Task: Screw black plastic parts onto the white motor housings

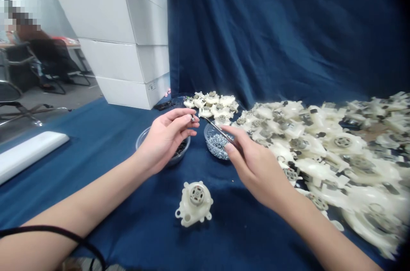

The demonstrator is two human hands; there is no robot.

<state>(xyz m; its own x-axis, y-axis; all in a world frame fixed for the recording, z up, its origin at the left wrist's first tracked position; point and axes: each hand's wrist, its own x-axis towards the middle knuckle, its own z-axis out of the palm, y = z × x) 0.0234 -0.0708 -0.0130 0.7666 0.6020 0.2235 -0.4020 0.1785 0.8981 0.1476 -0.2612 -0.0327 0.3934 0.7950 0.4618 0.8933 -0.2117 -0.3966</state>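
Surrounding the hands [165, 141] [256, 164], white plastic housings [317, 164]

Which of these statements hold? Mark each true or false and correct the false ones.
The right hand holds metal tweezers over a clear bowl of screws: true.
The left hand holds a screwdriver: false; its fingers pinch a small metal piece.
One white plastic housing sits apart on the blue cloth: true.
White cartons stand right of the housing heap: false; the white cartons stand left of the heap of housings.
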